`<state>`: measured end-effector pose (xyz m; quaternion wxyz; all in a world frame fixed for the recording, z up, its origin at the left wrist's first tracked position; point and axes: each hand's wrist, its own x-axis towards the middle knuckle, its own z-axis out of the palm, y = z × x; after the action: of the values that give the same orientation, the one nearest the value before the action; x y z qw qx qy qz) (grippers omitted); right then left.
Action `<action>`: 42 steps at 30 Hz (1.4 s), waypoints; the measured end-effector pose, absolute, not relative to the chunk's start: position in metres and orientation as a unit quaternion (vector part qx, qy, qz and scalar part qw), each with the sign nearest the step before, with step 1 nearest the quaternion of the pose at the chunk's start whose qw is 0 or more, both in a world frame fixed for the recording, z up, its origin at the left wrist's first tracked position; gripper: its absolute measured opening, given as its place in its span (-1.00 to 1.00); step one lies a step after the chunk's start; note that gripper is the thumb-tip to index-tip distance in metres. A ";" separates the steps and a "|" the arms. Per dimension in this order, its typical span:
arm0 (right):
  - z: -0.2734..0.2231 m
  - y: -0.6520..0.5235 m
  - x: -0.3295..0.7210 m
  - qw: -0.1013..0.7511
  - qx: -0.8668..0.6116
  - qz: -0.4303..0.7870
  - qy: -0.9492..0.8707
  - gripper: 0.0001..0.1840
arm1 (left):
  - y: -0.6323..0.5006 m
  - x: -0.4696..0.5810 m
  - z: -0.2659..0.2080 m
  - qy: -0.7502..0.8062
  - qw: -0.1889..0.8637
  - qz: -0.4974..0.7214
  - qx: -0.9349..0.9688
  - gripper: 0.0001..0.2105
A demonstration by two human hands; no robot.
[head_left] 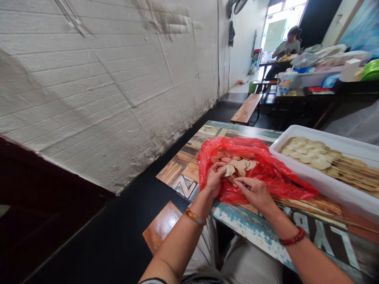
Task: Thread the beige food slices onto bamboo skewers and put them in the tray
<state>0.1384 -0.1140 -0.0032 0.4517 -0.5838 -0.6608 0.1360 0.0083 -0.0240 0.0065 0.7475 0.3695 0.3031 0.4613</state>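
A red plastic bag [266, 148] lies spread on the table with many thin, round, pale slices [237, 162] inside it. Over the bag, my left hand [215, 178] pinches one pale round slice [229, 170] between thumb and fingers. My right hand [255, 191] is closed on a thin wooden skewer [233, 177], whose tip is at the slice's lower edge; whether it has pierced the slice I cannot tell. More loose skewers [308, 207] lie on the table by my right wrist.
A white plastic tub [334, 187] on the right holds skewered slices [314, 154] with their sticks pointing right. The patterned table [183, 165] stands near a white wall [103, 79]. Beyond are a bench [247, 107], a cluttered table and a seated person [287, 47].
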 end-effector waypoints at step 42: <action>0.009 -0.114 0.133 0.478 -0.631 0.214 -0.572 -0.69 | -0.028 0.010 0.006 0.284 0.697 0.453 0.477 -0.66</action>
<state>0.1334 -0.1136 0.0093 0.4780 -0.6311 -0.5724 0.2137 0.0104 -0.0279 0.0057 0.6971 0.4771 0.2842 0.4534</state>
